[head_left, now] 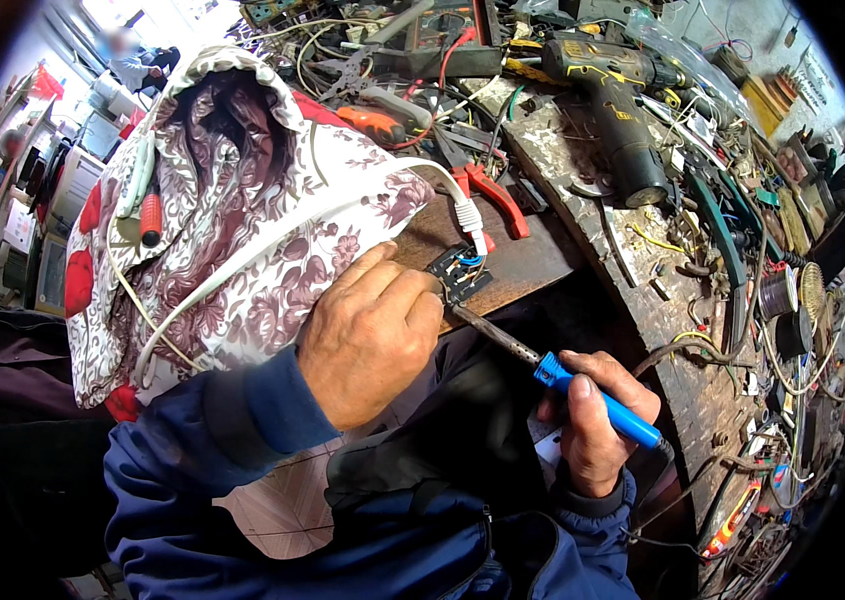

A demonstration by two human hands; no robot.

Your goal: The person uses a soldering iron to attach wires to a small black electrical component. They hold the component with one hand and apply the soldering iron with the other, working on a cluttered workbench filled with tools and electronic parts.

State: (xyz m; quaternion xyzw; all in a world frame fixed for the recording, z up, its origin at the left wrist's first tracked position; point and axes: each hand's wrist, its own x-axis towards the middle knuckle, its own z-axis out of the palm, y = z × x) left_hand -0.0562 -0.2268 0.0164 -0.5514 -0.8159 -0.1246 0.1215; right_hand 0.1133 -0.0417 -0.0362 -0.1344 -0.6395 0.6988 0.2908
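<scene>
My right hand [598, 420] is closed around the blue handle of a soldering iron [623, 415]. Its metal shaft slants up and left, and the tip reaches the lower edge of a small opened black plastic housing [467, 282]. Blue wires and small metal parts show inside that housing. My left hand [373, 325] lies with bent fingers against its left side and grips it; the fingertips are partly hidden. A white cable [293, 228] with a ribbed sleeve enters the housing from above. Beside my left hand, a floral fabric bundle [338, 185] spreads over the table.
Red-handled pliers [496, 198] lie just behind the housing. A cordless drill [623, 120] stands on the worn bench [583, 190] among wires and tools. At the back are a multimeter [448, 35] and orange-handled pliers [371, 122]. Another person [133, 68] appears far left.
</scene>
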